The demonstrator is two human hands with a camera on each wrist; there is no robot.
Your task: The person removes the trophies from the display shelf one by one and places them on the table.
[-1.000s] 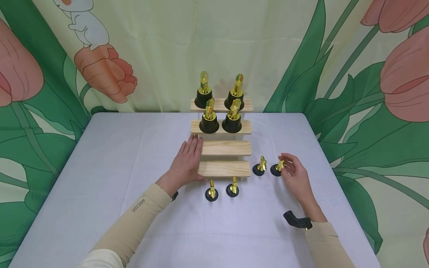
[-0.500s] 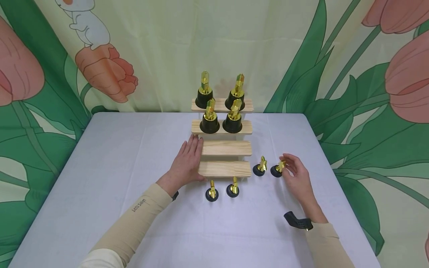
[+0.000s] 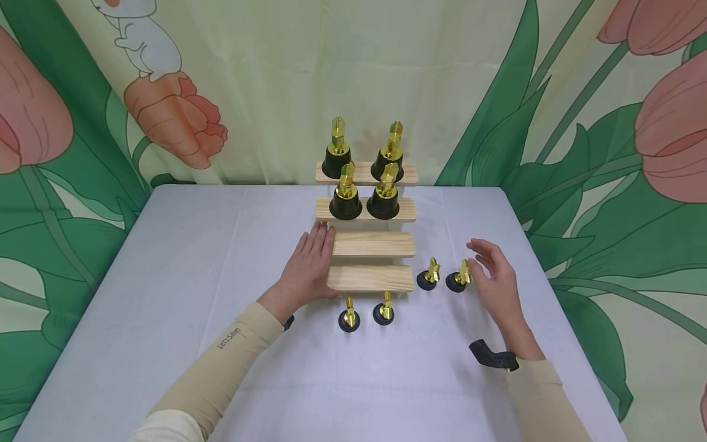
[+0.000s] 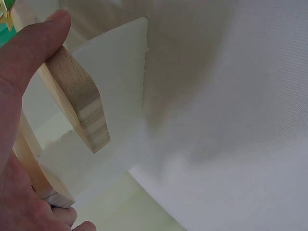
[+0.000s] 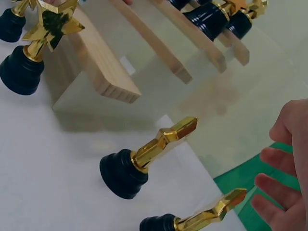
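Note:
A stepped rack with pale wooden boards [image 3: 372, 244] stands mid-table. Along its left side lies my left hand [image 3: 306, 264], fingers straight against the board ends. In the left wrist view, the thumb touches the end of one board [image 4: 79, 91]. My right hand [image 3: 497, 282] is beside the outermost small star trophy [image 3: 455, 281], loosely bent fingers apart from it. That trophy has a black base and gold star, and stands upright. Another small trophy [image 3: 427, 280] stands to its left. In the right wrist view, the right hand [image 5: 288, 168] holds nothing.
Two more small trophies [image 3: 349, 320] stand before the rack. Larger gold-and-black trophies [image 3: 345, 199] occupy its upper two boards. A white cloth [image 3: 182, 276] covers the table. Behind hangs a curtain [image 3: 265, 92] printed with tulips and a rabbit.
My right hand has let go of the outermost small trophy and drawn back slightly to the right, its fingers opening. The trophy stays standing on the table. My left hand keeps its place.

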